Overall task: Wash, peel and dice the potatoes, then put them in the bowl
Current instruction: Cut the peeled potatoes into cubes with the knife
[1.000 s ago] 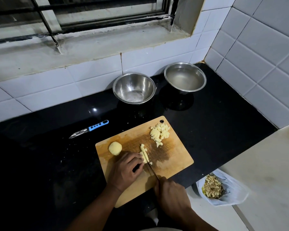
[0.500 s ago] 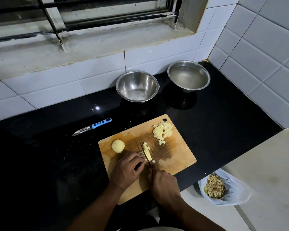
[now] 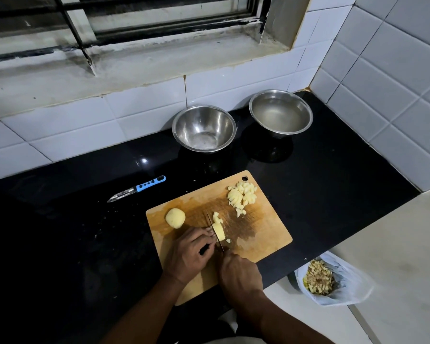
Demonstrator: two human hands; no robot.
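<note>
A peeled potato piece (image 3: 219, 230) lies mid cutting board (image 3: 266, 234). My left hand (image 3: 190, 254) pins it, fingertips curled together; my right hand (image 3: 240, 271) grips the knife (image 3: 215, 230). I should keep fingertips tucked behind the blade, making even cuts.

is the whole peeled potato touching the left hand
Apart. The head view shows bare cutting board between the whole peeled potato and the left hand, whose fingers are instead at the potato piece being cut.
</note>
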